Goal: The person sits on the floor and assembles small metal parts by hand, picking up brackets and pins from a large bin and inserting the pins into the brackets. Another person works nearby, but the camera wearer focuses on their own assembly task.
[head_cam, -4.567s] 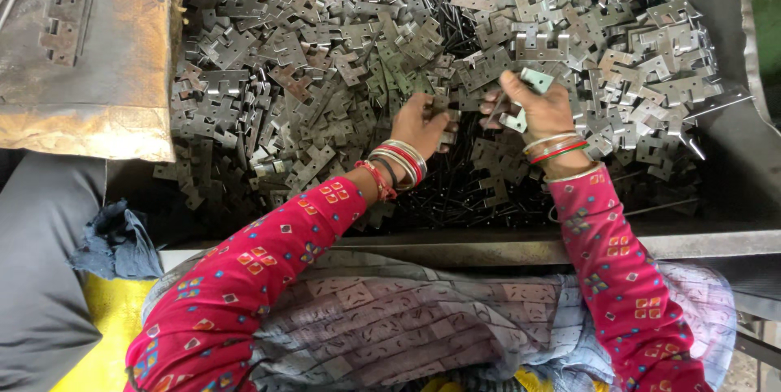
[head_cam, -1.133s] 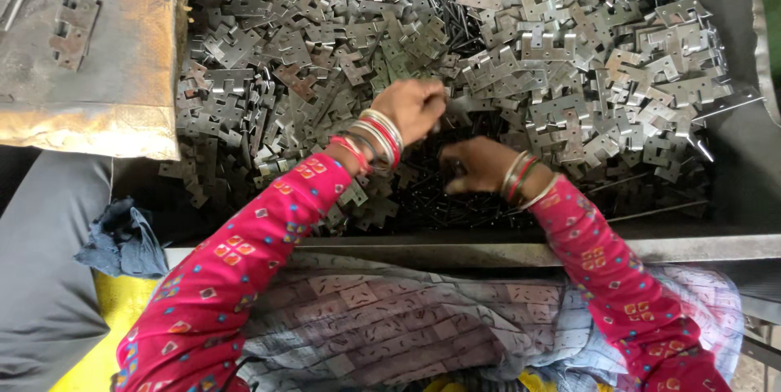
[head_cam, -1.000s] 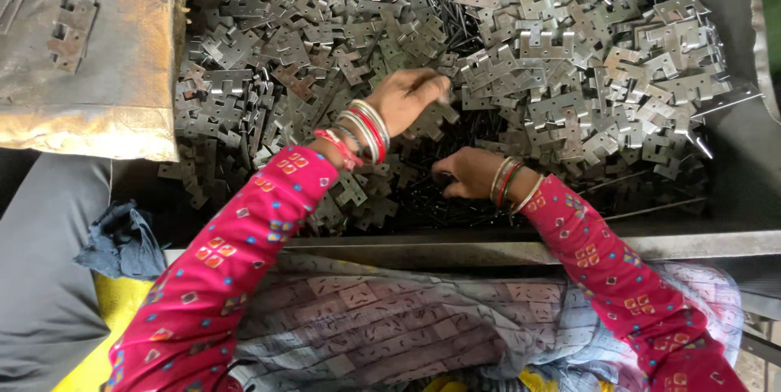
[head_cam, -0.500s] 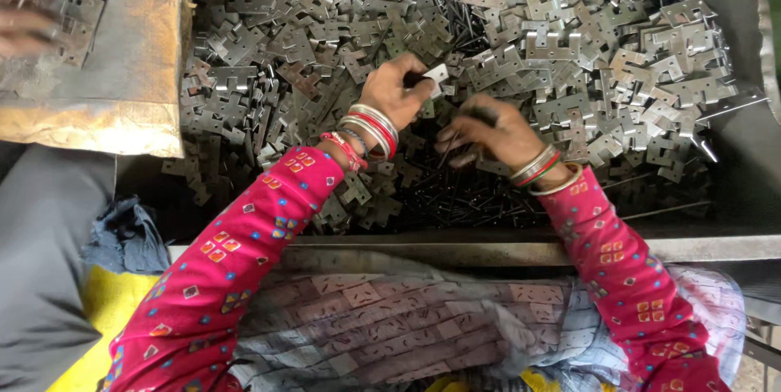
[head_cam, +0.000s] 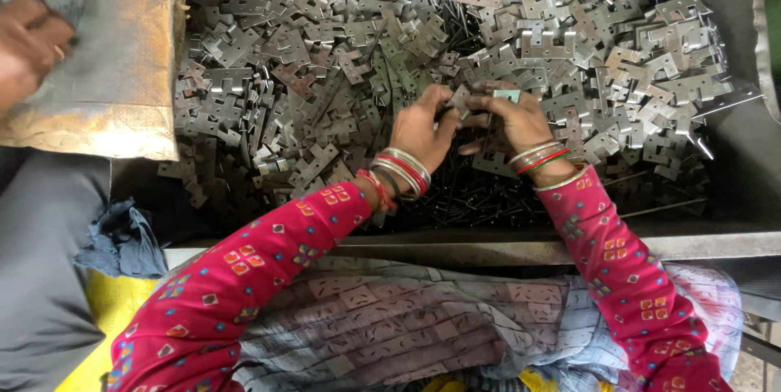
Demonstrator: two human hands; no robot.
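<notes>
Both hands have met, left hand (head_cam: 423, 125) and right hand (head_cam: 514, 119) pinching one metal plate (head_cam: 462, 99).

We see both our arms in red patterned sleeves reaching forward, wrists ringed with bangles. Our left hand (head_cam: 421, 126) is palm down with fingers curled inward; our right hand (head_cam: 511, 119) sits just beside it, fingertips pinched, the two hands nearly touching.

Soft, even daylight from above – the pile of metal plates (head_cam: 504, 42) gleams dully, without harsh glare. Deep shadow fills the tray's (head_cam: 732, 241) near edge. A co-worker's hand (head_cam: 28, 50) at the top-left corner is motion-blurred; the middle stays sharp.
</notes>
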